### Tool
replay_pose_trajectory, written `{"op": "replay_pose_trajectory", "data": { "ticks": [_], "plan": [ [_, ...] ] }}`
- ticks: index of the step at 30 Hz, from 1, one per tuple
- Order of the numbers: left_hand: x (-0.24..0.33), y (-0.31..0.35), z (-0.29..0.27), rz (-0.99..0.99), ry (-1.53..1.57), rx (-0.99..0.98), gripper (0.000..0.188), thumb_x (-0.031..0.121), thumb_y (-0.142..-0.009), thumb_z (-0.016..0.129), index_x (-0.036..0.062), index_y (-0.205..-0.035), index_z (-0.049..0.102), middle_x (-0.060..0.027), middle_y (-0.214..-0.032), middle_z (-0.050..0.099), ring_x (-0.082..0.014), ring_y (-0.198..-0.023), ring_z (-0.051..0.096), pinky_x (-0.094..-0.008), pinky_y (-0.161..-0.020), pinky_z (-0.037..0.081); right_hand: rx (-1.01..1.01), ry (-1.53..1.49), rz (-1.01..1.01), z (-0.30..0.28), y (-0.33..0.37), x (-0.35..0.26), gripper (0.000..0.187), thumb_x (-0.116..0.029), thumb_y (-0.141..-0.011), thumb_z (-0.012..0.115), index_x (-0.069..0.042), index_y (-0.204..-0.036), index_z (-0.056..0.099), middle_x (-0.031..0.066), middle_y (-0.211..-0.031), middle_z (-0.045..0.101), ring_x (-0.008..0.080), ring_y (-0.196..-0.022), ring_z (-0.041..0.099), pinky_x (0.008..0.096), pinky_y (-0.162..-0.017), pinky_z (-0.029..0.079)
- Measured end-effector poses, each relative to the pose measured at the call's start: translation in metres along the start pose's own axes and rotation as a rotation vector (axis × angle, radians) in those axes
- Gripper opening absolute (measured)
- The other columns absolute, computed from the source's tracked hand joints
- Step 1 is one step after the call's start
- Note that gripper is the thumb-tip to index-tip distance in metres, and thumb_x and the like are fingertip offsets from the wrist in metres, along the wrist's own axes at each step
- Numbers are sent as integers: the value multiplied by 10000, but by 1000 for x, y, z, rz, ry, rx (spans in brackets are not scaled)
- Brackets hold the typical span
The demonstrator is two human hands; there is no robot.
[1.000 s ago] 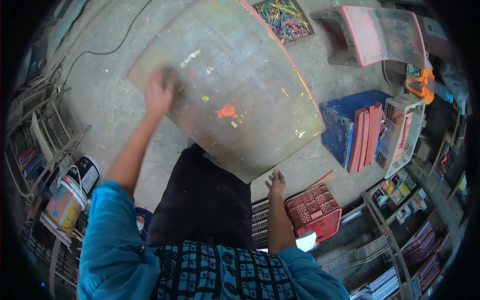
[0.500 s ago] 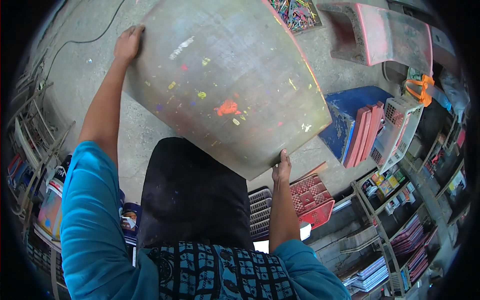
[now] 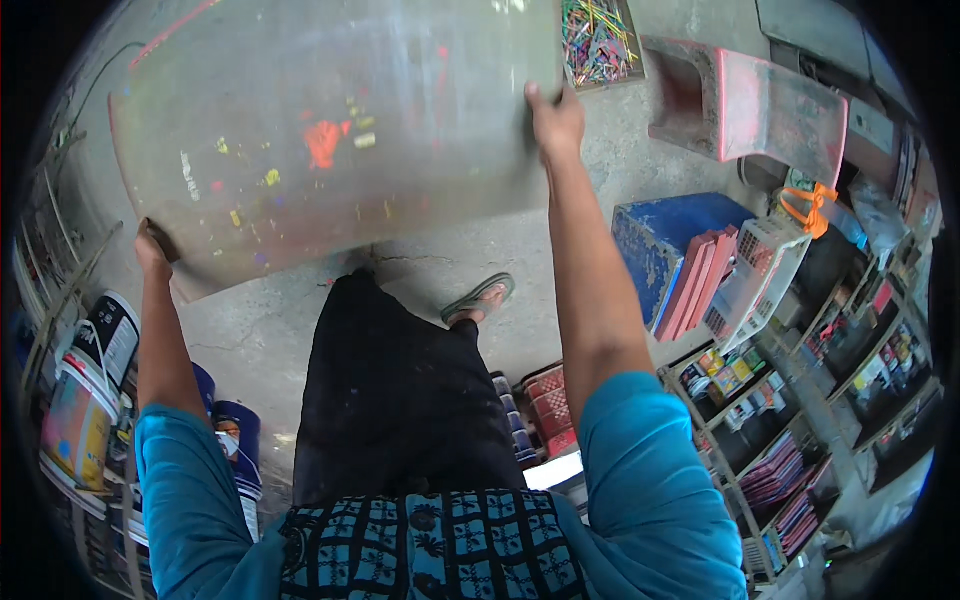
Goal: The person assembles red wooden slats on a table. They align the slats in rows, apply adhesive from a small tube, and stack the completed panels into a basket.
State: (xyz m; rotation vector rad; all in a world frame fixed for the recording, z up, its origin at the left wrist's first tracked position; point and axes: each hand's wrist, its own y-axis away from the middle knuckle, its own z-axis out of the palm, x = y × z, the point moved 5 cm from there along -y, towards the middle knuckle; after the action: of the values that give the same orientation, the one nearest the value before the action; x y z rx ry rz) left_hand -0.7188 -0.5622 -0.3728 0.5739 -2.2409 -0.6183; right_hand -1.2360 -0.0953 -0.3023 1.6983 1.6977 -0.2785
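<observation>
**Left hand point(image 3: 153, 250) and right hand point(image 3: 558, 125) are grasping the paint-spotted panel point(image 3: 400, 110)**

The panel is spreading over the concrete floor point(image 3: 620, 140) in front of the person, its far edge running out of view. The left hand's grip is clasping the panel's left edge, close to the near corner; the right hand's grip is wrapping the right edge, farther along. On the panel's near side, dark-trousered legs point(image 3: 395, 400) are standing close, and a sandalled foot point(image 3: 492, 295) is resting apart from the near edge. Right of the panel, a tray point(image 3: 638, 62) of thin coloured pieces is sitting just beside the edge, leaving little room there. Farther right of the panel, past a strip of floor, a pink-edged stand point(image 3: 785, 105) and a blue box point(image 3: 680, 225) are standing.
</observation>
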Motion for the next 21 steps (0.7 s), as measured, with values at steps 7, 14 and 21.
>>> {"op": "replay_pose_trajectory", "data": {
  "ticks": [7, 14, 21],
  "plan": [
    [61, 91, 25, 290, -608, 537, 586, 438, -763, 467, 11, -1164, 502, -221, -1213, 463, -354, -1099, 456, -427, -926, 344, -24, 276, -134, 21, -77, -94, 615, -311, -713, 664, 16, -1187, 449, 237, -1076, 551, 357, -1026, 521, 386, -894, 395],
    [162, 333, 240, 1229, -278, -98, 453, 143, -726, 534, 67, -1167, 466, -167, -1267, 412, -346, -1190, 355, -461, -999, 244, -154, 99, -198, 6, -80, -62, 472, -304, -777, 601, 19, -1113, 522, 215, -1066, 567, 339, -1019, 530, 346, -882, 404],
    [159, 384, 352, 1104, -661, 110, 601, 345, -801, 450, 185, -1350, 262, -71, -1419, 213, -311, -1299, 194, -633, -971, 103, -342, 594, -270, -32, -140, 119, 307, -227, -761, 561, -29, -991, 605, 190, -927, 616, 316, -888, 592, 380, -815, 453]
  ]
}}
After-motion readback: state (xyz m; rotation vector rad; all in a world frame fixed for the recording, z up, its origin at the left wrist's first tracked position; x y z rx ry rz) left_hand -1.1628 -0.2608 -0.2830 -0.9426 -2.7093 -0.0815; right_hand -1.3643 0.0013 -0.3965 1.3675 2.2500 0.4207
